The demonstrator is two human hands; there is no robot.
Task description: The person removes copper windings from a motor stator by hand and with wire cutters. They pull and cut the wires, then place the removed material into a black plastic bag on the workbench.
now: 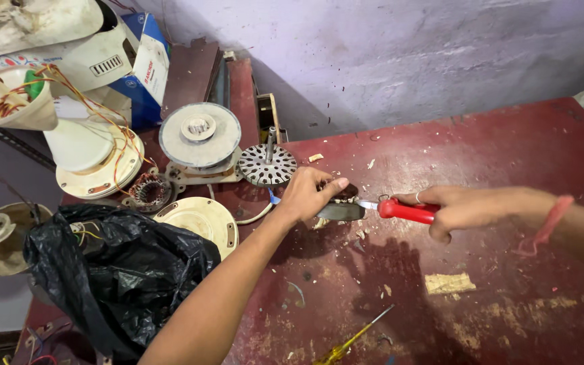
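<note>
I am looking down at a worn red workbench, and I am placing everything relative to the small dark metal part lying near its middle. My left hand is closing over that part from its left side, fingers curled across the top and thumb stretched along the far edge, pinning it to the bench. My right hand is coming in from the right of the part, wrapped firmly around the red handle of a knife whose short blade is pointing straight at it, tip touching or almost touching; I cannot tell which.

I am judging the part to be stiff, fairly dense metal, with what may be dark windings on top that would be the fragile bit, so I would take hold of it by its outer rim rather than its top. Its flat underside may slide on the dusty surface.

Behind and to the left of the part, a slotted rotor disc with a shaft is standing, and further left a round grey fan housing. Nearer me on the left, a black plastic bag is slumping. Well below the part, a yellow-handled screwdriver is lying on the bench.
</note>
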